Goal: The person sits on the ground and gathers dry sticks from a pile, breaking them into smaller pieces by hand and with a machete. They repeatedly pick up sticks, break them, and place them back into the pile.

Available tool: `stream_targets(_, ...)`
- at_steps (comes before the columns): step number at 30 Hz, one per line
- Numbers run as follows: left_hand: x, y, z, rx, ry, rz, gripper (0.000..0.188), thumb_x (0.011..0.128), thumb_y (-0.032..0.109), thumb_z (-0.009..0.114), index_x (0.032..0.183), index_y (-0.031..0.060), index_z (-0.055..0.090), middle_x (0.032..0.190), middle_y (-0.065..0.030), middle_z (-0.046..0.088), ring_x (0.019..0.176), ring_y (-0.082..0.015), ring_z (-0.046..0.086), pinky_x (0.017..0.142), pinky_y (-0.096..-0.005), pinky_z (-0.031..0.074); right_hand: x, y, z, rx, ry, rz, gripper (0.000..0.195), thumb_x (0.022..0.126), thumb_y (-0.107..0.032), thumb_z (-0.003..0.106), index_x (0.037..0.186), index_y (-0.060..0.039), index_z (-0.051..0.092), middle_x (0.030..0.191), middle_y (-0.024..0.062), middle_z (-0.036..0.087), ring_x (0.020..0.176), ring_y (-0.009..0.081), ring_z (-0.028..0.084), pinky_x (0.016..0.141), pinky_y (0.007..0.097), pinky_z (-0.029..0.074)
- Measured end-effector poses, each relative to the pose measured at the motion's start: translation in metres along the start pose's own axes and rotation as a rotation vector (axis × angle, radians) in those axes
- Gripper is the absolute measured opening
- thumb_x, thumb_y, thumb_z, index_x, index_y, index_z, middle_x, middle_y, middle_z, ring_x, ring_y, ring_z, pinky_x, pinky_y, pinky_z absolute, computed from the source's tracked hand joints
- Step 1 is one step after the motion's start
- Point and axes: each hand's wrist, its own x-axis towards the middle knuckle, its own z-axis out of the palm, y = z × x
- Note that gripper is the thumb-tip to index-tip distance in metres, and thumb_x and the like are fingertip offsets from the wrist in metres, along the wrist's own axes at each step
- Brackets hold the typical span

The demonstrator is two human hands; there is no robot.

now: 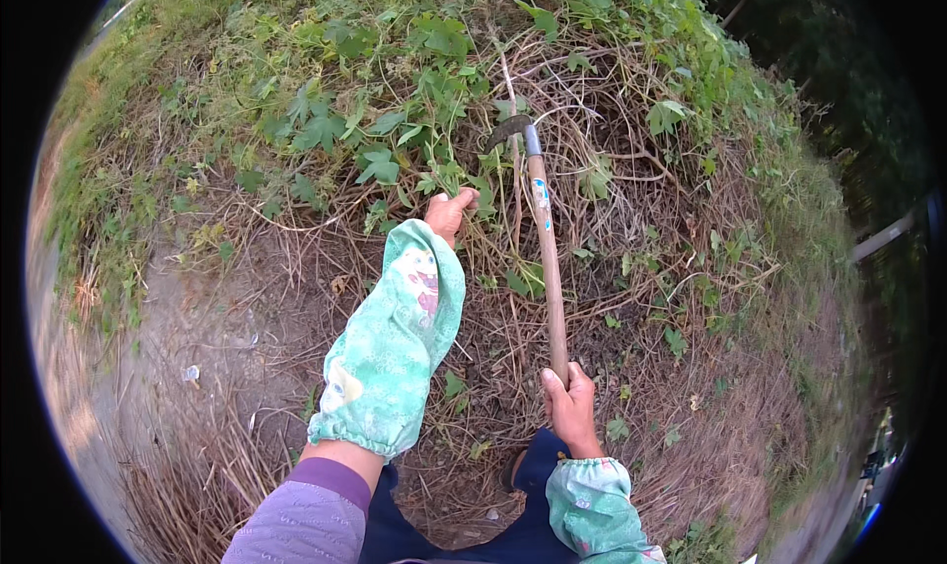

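My left hand [450, 215] reaches forward and is closed around green vine stems [448, 170] at the near edge of the leafy growth. Lower right, my right hand [571, 409] grips the end of a sickle's long wooden handle [551, 268]. The handle points away from me, with a blue sticker on its upper part. A metal collar joins it to the curved sickle blade [509, 129], which points left above the tangled stems. The blade is a short way to the right of the held vines. Part of the vines is hidden beneath my left fingers.
Broad-leaved vines [322, 128] cover the bank ahead. A mat of dry stems [629, 150] lies at the right. Bare soil [244, 298] shows at the left, with a bit of clear litter [191, 373]. Dry stalks [192, 483] stand at the lower left.
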Motion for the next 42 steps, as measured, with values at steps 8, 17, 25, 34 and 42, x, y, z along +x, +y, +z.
stream_targets(8,-0.108,0.103,-0.109,-0.452,0.112,0.449,0.023,0.105,0.022,0.061,0.117,0.0021,0.065,0.088,-0.0025,0.066,0.072,-0.0146,0.060,0.067,-0.0340,0.053,0.003,0.007,-0.013,0.042,0.169,0.000,0.029,0.103,-0.026,0.063,0.084,-0.0097,0.049,0.060,-0.0031,0.049,0.043,0.0055,0.044,0.038,0.0239,0.034)
stream_targets(17,-0.185,0.113,-0.046,-0.200,0.270,0.484,0.022,0.108,0.023,0.057,0.109,0.0031,0.067,0.074,0.0065,0.048,0.060,-0.0034,0.040,0.052,-0.0200,0.032,0.130,-0.120,0.052,0.019,0.006,-0.434,0.028,0.105,-0.029,0.062,0.089,-0.0065,0.054,0.061,-0.0043,0.047,0.049,0.0041,0.043,0.044,0.0251,0.032)
stream_targets(25,-0.194,0.135,-0.068,-0.286,0.338,0.531,0.024,0.108,0.025,0.057,0.109,0.0024,0.067,0.076,0.0048,0.051,0.064,-0.0037,0.043,0.056,-0.0195,0.034,0.172,-0.033,0.080,-0.295,0.154,-0.178,0.032,0.102,-0.033,0.061,0.085,-0.0060,0.056,0.058,-0.0011,0.051,0.045,0.0100,0.050,0.039,0.0302,0.038)
stream_targets(34,-0.218,0.151,-0.102,-0.392,0.433,0.540,0.023,0.109,0.024,0.054,0.116,0.0037,0.065,0.079,0.0049,0.055,0.065,-0.0058,0.049,0.057,-0.0221,0.043,-0.215,0.053,0.045,-0.056,0.035,0.413,0.028,0.098,-0.022,0.070,0.085,-0.0022,0.056,0.061,0.0020,0.054,0.055,0.0089,0.051,0.050,0.0308,0.043)
stream_targets(42,-0.236,0.118,-0.088,-0.404,0.407,0.493,0.023,0.109,0.021,0.053,0.114,0.0021,0.066,0.079,0.0042,0.052,0.066,-0.0057,0.046,0.058,-0.0213,0.041,-0.081,0.030,0.074,-0.181,0.161,-0.240,0.028,0.101,-0.025,0.066,0.087,-0.0054,0.052,0.063,-0.0041,0.047,0.054,0.0048,0.047,0.047,0.0266,0.039)
